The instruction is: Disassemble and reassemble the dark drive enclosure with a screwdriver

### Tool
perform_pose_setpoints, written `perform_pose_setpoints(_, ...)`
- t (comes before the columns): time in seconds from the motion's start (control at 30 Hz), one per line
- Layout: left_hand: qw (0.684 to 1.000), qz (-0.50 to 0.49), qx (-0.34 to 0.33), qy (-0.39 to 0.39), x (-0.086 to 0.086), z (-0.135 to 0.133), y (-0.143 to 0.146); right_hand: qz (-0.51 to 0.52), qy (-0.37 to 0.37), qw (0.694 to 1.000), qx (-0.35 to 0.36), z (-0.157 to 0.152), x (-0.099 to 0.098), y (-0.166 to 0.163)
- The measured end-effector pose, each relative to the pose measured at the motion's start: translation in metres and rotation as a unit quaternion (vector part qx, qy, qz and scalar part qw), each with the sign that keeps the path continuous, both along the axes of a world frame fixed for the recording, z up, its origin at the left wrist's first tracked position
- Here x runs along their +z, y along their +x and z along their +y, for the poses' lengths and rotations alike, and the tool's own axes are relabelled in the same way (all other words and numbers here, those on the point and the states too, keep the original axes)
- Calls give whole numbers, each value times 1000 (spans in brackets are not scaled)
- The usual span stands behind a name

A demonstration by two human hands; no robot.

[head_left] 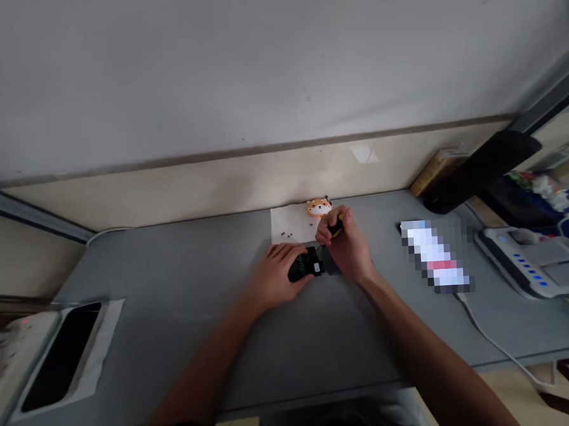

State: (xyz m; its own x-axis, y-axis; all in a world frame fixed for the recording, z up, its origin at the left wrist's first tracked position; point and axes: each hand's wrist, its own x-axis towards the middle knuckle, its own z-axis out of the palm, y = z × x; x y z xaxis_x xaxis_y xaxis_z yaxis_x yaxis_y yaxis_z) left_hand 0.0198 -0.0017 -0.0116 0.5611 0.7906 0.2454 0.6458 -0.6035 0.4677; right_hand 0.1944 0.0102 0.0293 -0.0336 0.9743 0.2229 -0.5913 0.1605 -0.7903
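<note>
My left hand (274, 276) clamps small black device (305, 265); right hand (346, 249) grips yellow-black screwdriver (335, 227) at its 1 o'clock. No legible writing. Desk (184, 294) open toward 9.

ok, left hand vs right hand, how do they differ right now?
The left hand lies low on the grey table, steadying a small black device; the right hand is raised, fisted around a yellow-and-black screwdriver pointed down at the device. The left fingers are spread, the right curled. Both are bare and meet at the device.

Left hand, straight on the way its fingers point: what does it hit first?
The left hand points up-right and already rests on the small black device; beyond that, probably the right hand holding the screwdriver. Depth unclear.
</note>
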Motion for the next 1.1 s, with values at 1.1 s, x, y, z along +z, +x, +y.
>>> perform_pose_setpoints(1.1,999,6,-18,49,-5,2,-1,-181,87,980,-3,-13,5,-2)
